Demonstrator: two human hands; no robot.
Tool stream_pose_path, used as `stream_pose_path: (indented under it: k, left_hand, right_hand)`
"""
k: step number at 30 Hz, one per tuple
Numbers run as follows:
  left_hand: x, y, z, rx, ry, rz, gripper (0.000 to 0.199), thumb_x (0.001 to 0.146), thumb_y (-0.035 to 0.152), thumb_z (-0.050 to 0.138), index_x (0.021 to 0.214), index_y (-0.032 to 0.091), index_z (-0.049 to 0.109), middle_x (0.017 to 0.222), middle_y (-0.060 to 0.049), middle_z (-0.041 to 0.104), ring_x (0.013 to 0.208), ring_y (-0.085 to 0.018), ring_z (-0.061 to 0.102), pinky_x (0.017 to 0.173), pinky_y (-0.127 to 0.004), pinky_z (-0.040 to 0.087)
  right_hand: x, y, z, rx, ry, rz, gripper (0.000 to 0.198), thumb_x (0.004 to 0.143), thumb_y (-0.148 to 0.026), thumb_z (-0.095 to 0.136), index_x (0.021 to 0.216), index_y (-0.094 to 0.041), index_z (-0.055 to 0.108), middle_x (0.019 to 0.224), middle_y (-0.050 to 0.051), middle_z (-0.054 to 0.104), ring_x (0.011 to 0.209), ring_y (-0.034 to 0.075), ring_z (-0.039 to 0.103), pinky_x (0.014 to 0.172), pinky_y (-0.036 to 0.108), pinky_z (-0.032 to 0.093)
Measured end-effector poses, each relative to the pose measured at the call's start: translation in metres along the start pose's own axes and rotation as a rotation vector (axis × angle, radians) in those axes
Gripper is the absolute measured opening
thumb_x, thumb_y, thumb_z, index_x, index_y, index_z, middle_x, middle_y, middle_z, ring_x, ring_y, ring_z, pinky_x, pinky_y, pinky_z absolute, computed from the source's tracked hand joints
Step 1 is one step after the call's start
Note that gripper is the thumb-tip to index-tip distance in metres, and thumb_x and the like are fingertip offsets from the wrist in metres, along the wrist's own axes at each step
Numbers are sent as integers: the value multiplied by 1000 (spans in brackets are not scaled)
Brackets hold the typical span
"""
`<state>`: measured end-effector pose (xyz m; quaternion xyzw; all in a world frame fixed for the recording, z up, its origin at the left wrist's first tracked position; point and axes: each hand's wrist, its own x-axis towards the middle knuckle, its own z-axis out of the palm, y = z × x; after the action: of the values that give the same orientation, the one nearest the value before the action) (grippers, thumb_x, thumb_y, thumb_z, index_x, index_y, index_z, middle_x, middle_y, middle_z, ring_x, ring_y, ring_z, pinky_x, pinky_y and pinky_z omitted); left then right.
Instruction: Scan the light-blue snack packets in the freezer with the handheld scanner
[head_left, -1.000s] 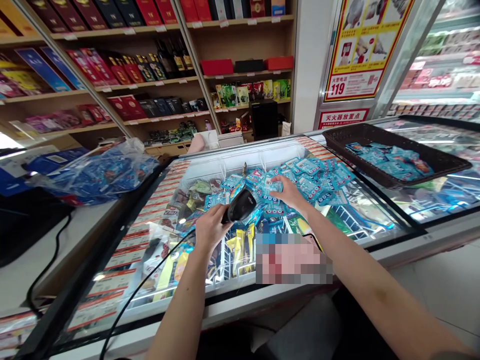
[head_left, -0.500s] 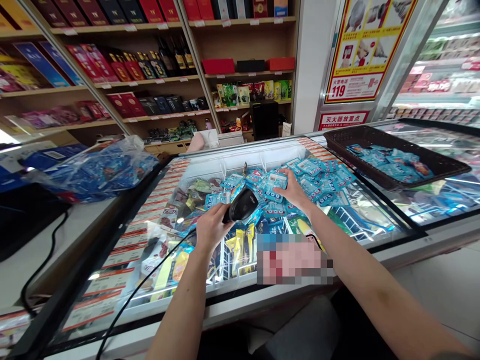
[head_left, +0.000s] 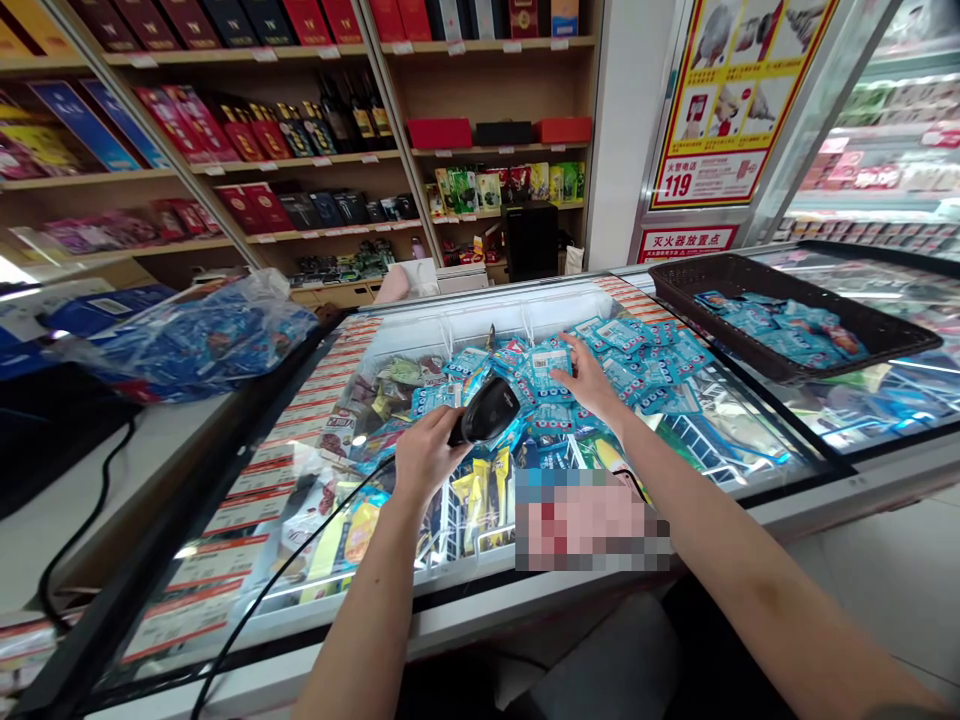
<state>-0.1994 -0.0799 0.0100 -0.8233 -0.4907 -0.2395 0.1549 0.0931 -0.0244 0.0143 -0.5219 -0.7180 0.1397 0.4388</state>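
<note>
My left hand [head_left: 429, 448] is closed around the handle of a black barcode scanner [head_left: 491, 410], whose head points right toward a pile of small blue packets. Its black cable runs down to the lower left. My right hand [head_left: 589, 380] is at the right edge of a blue packet [head_left: 550, 368] with a white barcode label facing up. Thumb and forefinger are apart, the thumb tip by the packet's edge. More blue packets [head_left: 652, 370] lie spread around it on the freezer's glass top.
A dark brown tray [head_left: 892, 335] with several blue packets stands on the right. Clear plastic bags of blue packets [head_left: 202, 340] lie on the left. The chest freezer [head_left: 255, 530] shows frozen goods under its glass. Stocked shelves [head_left: 495, 150] stand behind; a blurred patch covers something near the front edge.
The barcode-labelled packet has come down flatter on the pile, and my right hand's fingers have loosened from it. My left hand with the scanner has hardly moved.
</note>
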Motion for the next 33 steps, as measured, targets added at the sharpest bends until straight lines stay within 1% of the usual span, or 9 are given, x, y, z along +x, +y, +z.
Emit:
stream_pose_path:
  k: [3, 8, 11, 15, 17, 25, 28, 31, 33]
  left_hand:
    - [1, 2, 0, -11, -10, 13, 28, 78, 32, 53, 104, 22, 58, 93, -4, 64, 87, -18, 60, 65, -26, 40]
    - [3, 6, 1, -15, -11, 20, 27, 79, 32, 52, 103, 22, 58, 89, -4, 64, 84, -17, 59, 63, -25, 39]
    - [4, 8, 0, -13, -7, 16, 27, 78, 32, 53, 103, 22, 58, 89, -3, 64, 84, -17, 59, 63, -24, 39]
    - [4, 9, 0, -10, -10, 15, 27, 79, 32, 53, 103, 22, 58, 89, -3, 64, 83, -16, 59, 61, -24, 39]
    - [4, 10, -1, -11, -12, 17, 27, 79, 32, 53, 103, 22, 58, 90, -3, 64, 83, -16, 59, 61, -24, 39]
    - [4, 10, -2, -4, -31, 31, 28, 79, 31, 54, 104, 22, 58, 92, -4, 64, 85, -17, 60, 62, -25, 39]
    - [4, 11, -2, -1, -29, 38, 28, 78, 31, 55, 104, 22, 58, 93, -3, 64, 85, -16, 59, 61, -25, 38]
    - [4, 11, -1, -3, -28, 38, 29, 78, 31, 55, 105, 22, 58, 93, -3, 64, 85, -17, 59, 61, -25, 38]
    - [4, 12, -1, -8, -32, 37, 29, 78, 32, 54, 105, 22, 58, 93, -3, 64, 85, -17, 59, 62, -24, 38]
  right_hand:
    - [-1, -3, 2, 82, -8, 48, 54, 82, -30, 46, 133, -19, 31, 92, 4, 58, 79, 18, 56, 77, 34, 45]
    - [0, -3, 4, 114, 5, 41, 44, 83, -31, 45, 125, -20, 39, 86, 4, 54, 78, 18, 53, 75, 32, 43]
    - [1, -1, 4, 148, 16, 6, 43, 82, -32, 48, 123, -21, 43, 78, 1, 48, 71, 16, 48, 71, 30, 41]
    - [2, 2, 4, 179, 20, -13, 42, 82, -32, 49, 122, -22, 45, 68, -4, 37, 61, 13, 40, 65, 27, 38]
    - [2, 2, 5, 188, 22, -13, 42, 81, -32, 50, 122, -22, 45, 68, -4, 37, 61, 13, 40, 66, 27, 38]
    - [1, -1, 5, 175, 31, 6, 41, 82, -31, 50, 122, -21, 45, 75, -1, 46, 69, 16, 48, 73, 32, 41]
    - [2, -1, 5, 163, 23, 1, 42, 82, -31, 49, 122, -21, 44, 72, -2, 43, 66, 15, 46, 71, 31, 41]
    - [2, 1, 6, 144, 18, -7, 42, 81, -31, 49, 122, -22, 45, 66, -4, 36, 60, 14, 41, 65, 28, 40]
    - [2, 2, 6, 133, 22, -13, 41, 81, -32, 49, 121, -23, 45, 65, -5, 34, 58, 13, 39, 62, 27, 38]
